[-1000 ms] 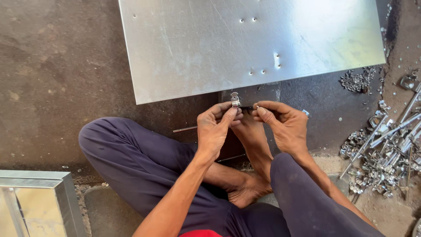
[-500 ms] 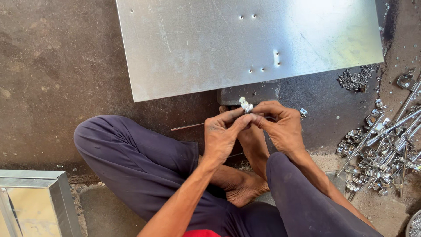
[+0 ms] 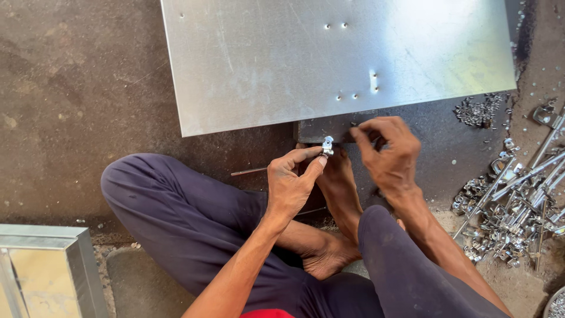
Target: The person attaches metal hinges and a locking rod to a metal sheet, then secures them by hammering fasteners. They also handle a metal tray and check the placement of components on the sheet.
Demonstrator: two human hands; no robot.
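While the left hand (image 3: 291, 185) pinched a small metal clip (image 3: 327, 145) near the steel sheet (image 3: 265, 65), the right hand (image 3: 388, 156) closed on something unseen; a steady pinch seemed wise

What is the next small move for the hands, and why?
Probably bring the right hand back to the small metal fitting that the left hand pinches. The two hands are apart, and the right one is at the dark block under the metal sheet.

Metal sheet (image 3: 282, 59) on floor ahead of crossed legs, hardware pile (image 3: 512, 206) right, metal box (image 3: 41, 271) left
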